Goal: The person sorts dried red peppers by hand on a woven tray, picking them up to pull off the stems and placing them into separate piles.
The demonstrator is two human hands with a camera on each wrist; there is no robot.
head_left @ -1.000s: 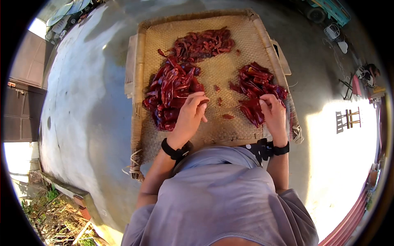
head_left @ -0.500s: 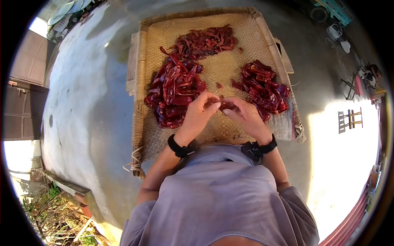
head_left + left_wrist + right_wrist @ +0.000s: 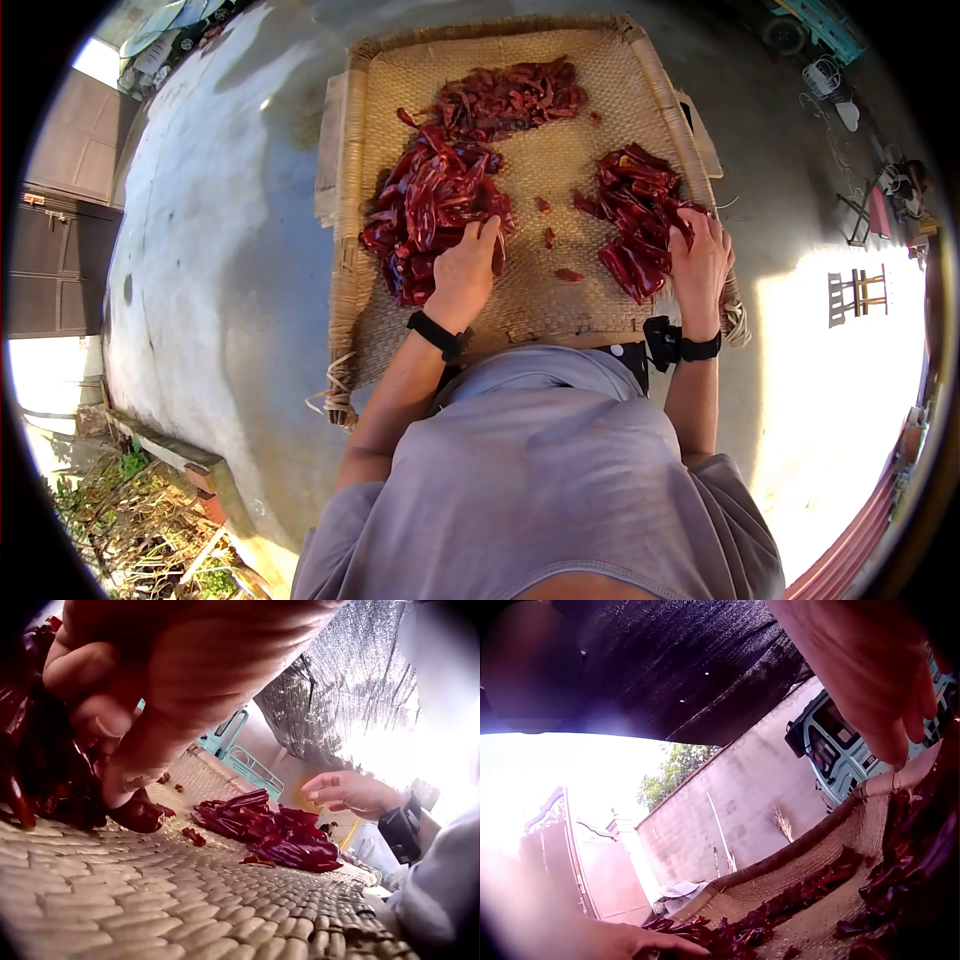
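On the woven tray lie several heaps of glossy dried red chili peppers. My left hand is at the near right edge of the left heap, its thumb and fingers curled round a dark red chili pepper low over the weave. Above the near right side of the right heap, my right hand has its fingers loosely bent, with nothing seen between them. In the left wrist view that right hand hangs above the heap.
A third heap of smaller, duller chili pieces lies at the tray's far end. Small red scraps are scattered down the middle. The tray has a raised rim. A turquoise vehicle stands beyond it.
Half a second ago both hands met over the middle of the tray at a chili pepper. Since then the left has gone back to the left heap and the right to the right heap.
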